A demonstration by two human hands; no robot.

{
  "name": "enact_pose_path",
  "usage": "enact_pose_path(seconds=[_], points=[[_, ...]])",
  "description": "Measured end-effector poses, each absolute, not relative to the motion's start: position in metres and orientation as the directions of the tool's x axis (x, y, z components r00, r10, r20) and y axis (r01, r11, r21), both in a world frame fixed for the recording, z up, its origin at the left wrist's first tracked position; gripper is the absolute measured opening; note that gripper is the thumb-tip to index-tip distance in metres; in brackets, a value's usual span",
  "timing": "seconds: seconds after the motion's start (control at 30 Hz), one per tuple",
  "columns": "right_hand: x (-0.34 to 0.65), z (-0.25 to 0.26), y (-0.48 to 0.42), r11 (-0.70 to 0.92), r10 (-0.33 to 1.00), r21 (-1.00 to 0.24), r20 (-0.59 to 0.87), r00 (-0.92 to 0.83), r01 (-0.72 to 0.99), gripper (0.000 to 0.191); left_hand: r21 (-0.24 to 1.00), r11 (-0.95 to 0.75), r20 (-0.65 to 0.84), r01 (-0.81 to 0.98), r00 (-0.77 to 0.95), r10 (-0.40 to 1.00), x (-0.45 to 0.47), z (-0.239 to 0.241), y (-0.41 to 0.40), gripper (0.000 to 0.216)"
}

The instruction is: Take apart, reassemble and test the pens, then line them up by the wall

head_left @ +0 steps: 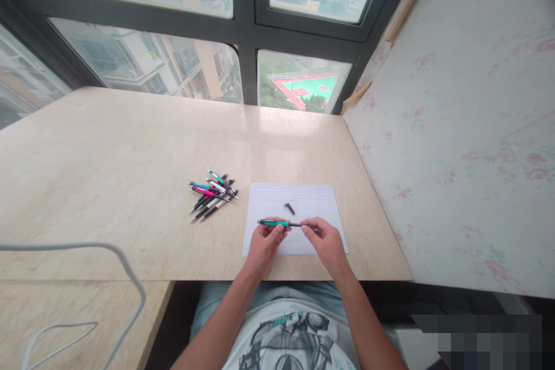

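My left hand (267,243) pinches the green barrel of a ballpoint pen (274,223), held level above a sheet of paper (295,243). From the barrel's right end a thin dark refill (295,225) sticks out. Its far end is between the thumb and fingers of my right hand (321,237), which partly hide it. Just beyond the pen, a short black pen part (290,208) lies loose on the paper. Rows of small handwriting cover the top of the sheet.
Left of the paper is a loose pile of several pens (213,195) in mixed colours. A white cable (124,260) loops over the desk (130,173) at the front left. The wallpapered wall (455,156) bounds the right side, and windows stand behind.
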State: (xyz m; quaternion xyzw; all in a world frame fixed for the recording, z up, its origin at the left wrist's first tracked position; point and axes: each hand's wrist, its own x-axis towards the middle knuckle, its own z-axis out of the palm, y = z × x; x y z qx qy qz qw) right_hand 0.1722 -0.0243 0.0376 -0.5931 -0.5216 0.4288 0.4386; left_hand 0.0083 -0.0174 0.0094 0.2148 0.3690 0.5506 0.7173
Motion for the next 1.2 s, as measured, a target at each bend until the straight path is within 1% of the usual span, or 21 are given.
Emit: enact_pose_path(seconds=[0.1,0.2,0.3,0.37,0.43,0.53,0.57,0.63,0.7,0.73,0.8,0.87,0.93,1.03,1.07,1.1,1.2], points=[[0.1722,0.0387,-0.0251,-0.054,0.996,-0.953,-0.030,0.085,0.298,0.026,0.726,0.295,-0.284,-0.621,0.120,0.951,0.0081,0.0089,-0.0170,0.018],[0.1731,0.0358,-0.0253,-0.042,0.997,-0.938,-0.018,0.073,0.343,0.040,0.737,0.311,-0.280,-0.601,0.147,0.949,0.0074,0.0073,-0.0168,0.017],[0.1748,0.0321,-0.0245,-0.036,0.998,-0.944,-0.018,0.058,0.329,0.052,0.751,0.323,-0.286,-0.576,0.157,0.945,0.0065,0.0058,-0.0164,0.019],[0.1761,0.0320,-0.0237,-0.034,0.999,-0.952,-0.024,0.036,0.303,0.049,0.758,0.318,-0.287,-0.570,0.146,0.947,0.0059,0.0055,-0.0155,0.020],[0.1774,0.0342,-0.0232,-0.027,1.000,-0.955,-0.025,0.010,0.295,0.039,0.759,0.311,-0.286,-0.572,0.138,0.948,0.0056,0.0055,-0.0142,0.021],[0.1788,0.0383,-0.0232,0.007,1.000,-0.941,0.005,-0.007,0.339,0.029,0.750,0.315,-0.290,-0.582,0.139,0.947,0.0057,0.0059,-0.0126,0.021],[0.1789,0.0391,-0.0233,0.018,1.000,-0.933,0.016,-0.008,0.361,0.029,0.745,0.322,-0.294,-0.584,0.145,0.945,0.0058,0.0060,-0.0122,0.021],[0.1787,0.0394,-0.0233,0.018,1.000,-0.920,0.017,-0.005,0.391,0.038,0.739,0.339,-0.303,-0.582,0.163,0.939,0.0058,0.0058,-0.0118,0.020],[0.1781,0.0384,-0.0231,-0.008,1.000,-0.921,-0.004,0.010,0.390,0.045,0.736,0.350,-0.306,-0.579,0.178,0.935,0.0056,0.0055,-0.0116,0.019],[0.1779,0.0378,-0.0229,-0.018,1.000,-0.925,-0.015,0.012,0.381,0.046,0.737,0.351,-0.304,-0.578,0.180,0.936,0.0054,0.0054,-0.0114,0.019],[0.1775,0.0372,-0.0225,-0.015,1.000,-0.931,-0.014,0.003,0.366,0.038,0.738,0.343,-0.298,-0.581,0.176,0.938,0.0052,0.0054,-0.0112,0.019],[0.1772,0.0376,-0.0224,0.020,1.000,-0.925,0.018,-0.007,0.380,0.027,0.739,0.339,-0.290,-0.582,0.179,0.940,0.0052,0.0058,-0.0109,0.019],[0.1768,0.0386,-0.0227,0.044,0.999,-0.910,0.041,-0.017,0.411,0.026,0.738,0.343,-0.288,-0.582,0.188,0.939,0.0055,0.0065,-0.0109,0.018],[0.1756,0.0399,-0.0230,0.034,0.999,-0.896,0.021,-0.035,0.443,0.042,0.735,0.352,-0.295,-0.580,0.193,0.936,0.0060,0.0074,-0.0112,0.017],[0.1750,0.0402,-0.0230,0.028,0.999,-0.896,0.010,-0.043,0.442,0.045,0.735,0.351,-0.296,-0.580,0.192,0.936,0.0061,0.0075,-0.0112,0.017],[0.1745,0.0404,-0.0230,0.025,0.999,-0.900,0.004,-0.050,0.434,0.044,0.735,0.349,-0.295,-0.582,0.190,0.937,0.0062,0.0075,-0.0112,0.017],[0.1737,0.0410,-0.0229,0.045,0.999,-0.913,0.029,-0.044,0.405,0.026,0.734,0.344,-0.288,-0.585,0.191,0.939,0.0062,0.0072,-0.0110,0.017]])
